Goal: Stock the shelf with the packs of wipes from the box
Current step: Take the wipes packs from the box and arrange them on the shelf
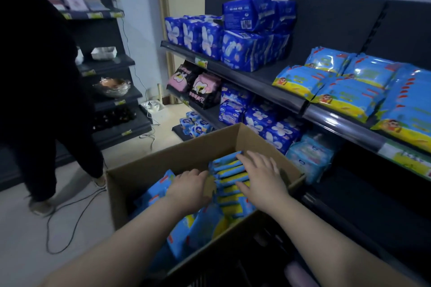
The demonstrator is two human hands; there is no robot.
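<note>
An open cardboard box [186, 154] stands in front of me, holding several light-blue and yellow packs of wipes [227, 171] standing on edge in a row, with more lying loose at the near left. My left hand [190, 190] reaches into the box at the row's left side, its fingers curled down beside the packs. My right hand [261, 176] lies on top of the row with its fingers spread flat. Matching packs of wipes [349, 91] are stacked on the shelf [338, 121] at the right.
Dark-blue packs [245, 37] fill the upper shelf at the left, with pink, black and blue packs below. A person in dark clothes [42, 91] stands at the left by another shelf unit. Cables [70, 216] trail across the floor.
</note>
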